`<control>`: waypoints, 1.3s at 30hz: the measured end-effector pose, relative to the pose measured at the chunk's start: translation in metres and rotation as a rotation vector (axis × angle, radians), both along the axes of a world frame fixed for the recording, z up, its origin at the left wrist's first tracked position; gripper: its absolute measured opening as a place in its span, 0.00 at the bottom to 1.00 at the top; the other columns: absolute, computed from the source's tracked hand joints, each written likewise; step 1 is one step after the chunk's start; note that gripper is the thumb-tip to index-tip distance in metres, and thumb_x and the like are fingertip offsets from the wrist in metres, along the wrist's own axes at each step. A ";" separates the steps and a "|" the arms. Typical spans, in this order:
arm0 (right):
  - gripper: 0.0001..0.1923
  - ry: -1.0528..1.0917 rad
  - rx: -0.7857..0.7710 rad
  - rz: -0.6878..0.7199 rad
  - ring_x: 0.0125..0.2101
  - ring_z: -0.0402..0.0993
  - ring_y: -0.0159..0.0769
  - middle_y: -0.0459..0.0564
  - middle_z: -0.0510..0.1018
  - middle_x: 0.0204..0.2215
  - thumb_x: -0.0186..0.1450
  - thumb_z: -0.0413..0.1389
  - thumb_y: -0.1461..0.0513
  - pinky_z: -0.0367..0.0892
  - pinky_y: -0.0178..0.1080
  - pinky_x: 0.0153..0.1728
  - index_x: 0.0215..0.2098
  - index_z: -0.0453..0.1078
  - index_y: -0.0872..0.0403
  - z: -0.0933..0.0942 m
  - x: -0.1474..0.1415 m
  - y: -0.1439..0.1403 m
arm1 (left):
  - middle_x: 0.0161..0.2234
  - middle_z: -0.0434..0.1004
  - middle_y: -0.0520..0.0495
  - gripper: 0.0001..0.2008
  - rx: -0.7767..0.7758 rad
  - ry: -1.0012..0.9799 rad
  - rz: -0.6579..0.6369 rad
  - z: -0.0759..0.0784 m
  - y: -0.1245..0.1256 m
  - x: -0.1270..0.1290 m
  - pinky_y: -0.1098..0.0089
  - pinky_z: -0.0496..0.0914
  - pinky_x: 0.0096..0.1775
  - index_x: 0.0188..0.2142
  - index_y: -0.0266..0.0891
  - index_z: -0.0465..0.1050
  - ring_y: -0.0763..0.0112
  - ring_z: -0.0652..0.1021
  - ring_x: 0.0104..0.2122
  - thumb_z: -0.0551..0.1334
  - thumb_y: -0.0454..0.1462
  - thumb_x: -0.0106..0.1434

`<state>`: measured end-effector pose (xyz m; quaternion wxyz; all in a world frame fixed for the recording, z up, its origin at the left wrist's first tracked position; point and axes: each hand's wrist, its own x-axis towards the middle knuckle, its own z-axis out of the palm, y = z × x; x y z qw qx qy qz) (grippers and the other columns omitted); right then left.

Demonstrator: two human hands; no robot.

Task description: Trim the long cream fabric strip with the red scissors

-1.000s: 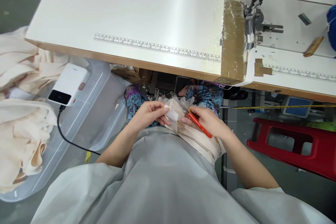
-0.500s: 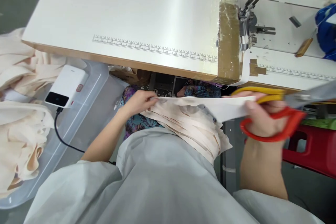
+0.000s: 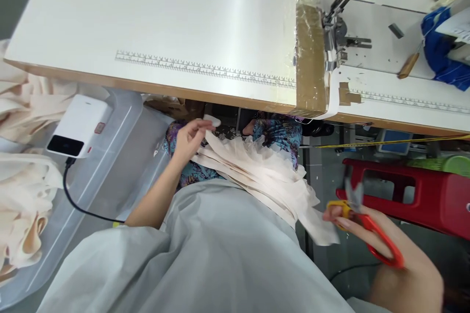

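Left hand (image 3: 188,138) is raised over the lap, just under the table (image 3: 147,19) edge. Thumb and fingertips are pinched together on a small white scrap (image 3: 212,120) and on the top end of the cream strips (image 3: 253,166).

The strips lie in a layered bundle across the lap, on the grey apron (image 3: 220,254), running from the left hand down to the right. Their lower ends hang off the right side of the lap — loose, near the right hand but whether touching it, cannot tell.

Right hand (image 3: 370,234) is low at the right, off the lap, well apart from the left. Its fingers are closed through the red and yellow handles of the scissors (image 3: 362,220). The blades point up and are blurred, so open or closed cannot be told.

Surroundings:
- Sewing machine (image 3: 341,34) on the table at upper right, with brown tape (image 3: 310,58) on the bed beside it.
- Printed ruler (image 3: 205,69) along the table's near edge.
- White device (image 3: 79,124) with a black cable on a clear bin (image 3: 121,166), left.
- More cream cloth (image 3: 22,190) heaped at far left.
- Red stool (image 3: 411,195) behind the right hand.
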<state>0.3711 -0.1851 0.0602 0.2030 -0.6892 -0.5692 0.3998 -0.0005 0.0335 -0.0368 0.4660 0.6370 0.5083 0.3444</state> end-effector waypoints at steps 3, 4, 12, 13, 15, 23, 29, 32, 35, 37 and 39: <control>0.13 0.112 -0.062 -0.084 0.38 0.79 0.49 0.56 0.80 0.37 0.63 0.58 0.49 0.75 0.47 0.37 0.35 0.69 0.48 -0.017 -0.033 0.027 | 0.27 0.79 0.44 0.17 0.067 -0.081 -0.213 0.026 -0.029 0.020 0.64 0.70 0.42 0.28 0.40 0.75 0.63 0.77 0.32 0.54 0.45 0.65; 0.15 0.162 -0.019 -0.125 0.42 0.77 0.49 0.57 0.79 0.41 0.63 0.57 0.48 0.74 0.49 0.43 0.37 0.68 0.49 -0.023 -0.046 0.039 | 0.24 0.77 0.44 0.18 0.093 -0.077 -0.314 0.034 -0.037 0.025 0.63 0.69 0.40 0.24 0.41 0.74 0.63 0.75 0.29 0.54 0.46 0.64; 0.28 0.669 0.069 0.012 0.42 0.73 0.45 0.53 0.74 0.39 0.56 0.58 0.38 0.71 0.45 0.41 0.41 0.63 0.50 -0.053 -0.130 0.127 | 0.15 0.66 0.46 0.15 0.233 -0.174 -0.765 0.051 -0.064 0.036 0.62 0.64 0.29 0.16 0.45 0.64 0.64 0.67 0.20 0.58 0.45 0.57; 0.28 0.662 0.085 -0.003 0.39 0.73 0.43 0.52 0.73 0.37 0.56 0.58 0.39 0.71 0.44 0.40 0.40 0.63 0.50 -0.053 -0.133 0.130 | 0.15 0.67 0.47 0.14 0.253 -0.216 -0.760 0.049 -0.065 0.034 0.63 0.64 0.29 0.18 0.44 0.65 0.65 0.68 0.20 0.58 0.43 0.58; 0.23 0.583 0.157 -0.027 0.36 0.72 0.38 0.49 0.71 0.35 0.59 0.58 0.42 0.70 0.41 0.39 0.39 0.62 0.50 -0.052 -0.134 0.131 | 0.20 0.71 0.47 0.08 0.249 -0.306 -0.688 0.045 -0.067 0.030 0.66 0.66 0.32 0.24 0.42 0.68 0.66 0.72 0.24 0.59 0.39 0.60; 0.10 0.193 0.338 0.138 0.32 0.71 0.35 0.47 0.73 0.33 0.64 0.56 0.55 0.67 0.37 0.33 0.38 0.62 0.51 -0.035 -0.137 0.126 | 0.38 0.74 0.46 0.16 -0.384 -0.404 -0.261 0.040 -0.055 0.049 0.75 0.68 0.28 0.42 0.37 0.69 0.75 0.74 0.27 0.65 0.46 0.61; 0.15 0.145 0.170 0.213 0.28 0.67 0.33 0.45 0.71 0.29 0.65 0.56 0.50 0.63 0.36 0.30 0.33 0.61 0.52 -0.024 -0.123 0.126 | 0.26 0.71 0.52 0.19 -0.564 -0.412 -0.256 0.044 -0.039 0.041 0.76 0.64 0.27 0.33 0.35 0.70 0.76 0.70 0.24 0.67 0.50 0.58; 0.18 0.161 -0.036 0.401 0.28 0.64 0.33 0.45 0.69 0.27 0.66 0.53 0.47 0.61 0.35 0.29 0.31 0.60 0.52 -0.023 -0.102 0.129 | 0.27 0.73 0.51 0.19 -0.659 -0.426 -0.260 0.045 -0.035 0.034 0.75 0.65 0.29 0.32 0.35 0.71 0.75 0.71 0.25 0.68 0.50 0.55; 0.22 0.143 -0.178 0.570 0.25 0.59 0.31 0.43 0.62 0.24 0.67 0.48 0.44 0.58 0.35 0.26 0.27 0.56 0.52 -0.025 -0.086 0.132 | 0.25 0.74 0.50 0.19 -0.702 -0.411 -0.240 0.046 -0.033 0.032 0.75 0.65 0.29 0.29 0.34 0.73 0.75 0.71 0.25 0.70 0.49 0.53; 0.24 0.134 -0.221 0.624 0.23 0.55 0.30 0.41 0.57 0.22 0.67 0.47 0.43 0.55 0.35 0.24 0.26 0.54 0.51 -0.028 -0.081 0.135 | 0.25 0.74 0.50 0.19 -0.716 -0.395 -0.220 0.046 -0.032 0.033 0.75 0.64 0.28 0.28 0.34 0.74 0.74 0.71 0.25 0.71 0.49 0.52; 0.25 0.116 -0.254 0.645 0.22 0.52 0.29 0.40 0.54 0.21 0.67 0.48 0.42 0.52 0.34 0.23 0.25 0.52 0.51 -0.030 -0.083 0.136 | 0.24 0.74 0.49 0.19 -0.728 -0.380 -0.209 0.047 -0.032 0.034 0.74 0.64 0.28 0.27 0.34 0.74 0.74 0.71 0.24 0.71 0.49 0.51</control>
